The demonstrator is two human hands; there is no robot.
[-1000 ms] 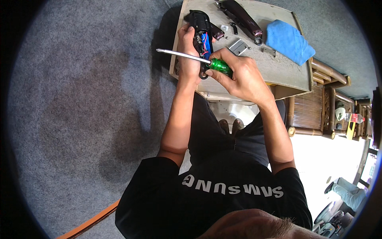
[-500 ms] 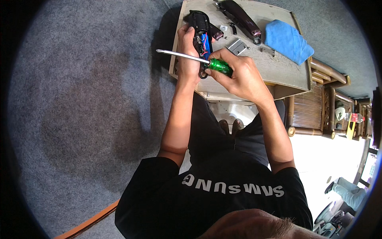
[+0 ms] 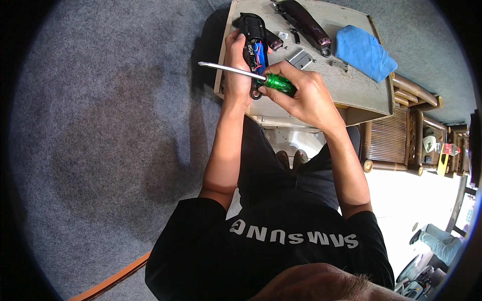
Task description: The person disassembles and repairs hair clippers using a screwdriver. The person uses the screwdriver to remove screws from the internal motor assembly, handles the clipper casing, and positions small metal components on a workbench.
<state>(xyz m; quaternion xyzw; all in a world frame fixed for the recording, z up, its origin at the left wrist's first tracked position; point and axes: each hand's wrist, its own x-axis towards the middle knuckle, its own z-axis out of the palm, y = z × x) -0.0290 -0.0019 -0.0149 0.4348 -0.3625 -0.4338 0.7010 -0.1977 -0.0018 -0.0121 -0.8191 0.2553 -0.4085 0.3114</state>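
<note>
My left hand [image 3: 238,67] is wrapped round an opened black hair clipper [image 3: 253,29], held lengthwise above the table. Inside its body a blue battery [image 3: 259,51] and red wires show. My right hand [image 3: 306,95] grips a screwdriver [image 3: 279,84] by its green handle. The metal shaft points left, crossing over the clipper and my left hand, its tip well beyond them. Fingertips of the right hand are at the clipper's lower end; whether they touch it I cannot tell. Beside my left hand lies a dark housing piece [image 3: 273,41], partly hidden by the clipper.
On the wooden table [image 3: 369,95] lie another dark maroon clipper [image 3: 304,22], a metal blade [image 3: 300,58], small loose parts [image 3: 339,64] and a folded blue cloth [image 3: 362,52]. A bamboo bench [image 3: 389,138] stands to the right. Grey carpet [image 3: 110,125] covers the left side.
Almost nothing differs. The whole scene sits a few pixels further right; both hands keep the same hold on the clipper and the screwdriver.
</note>
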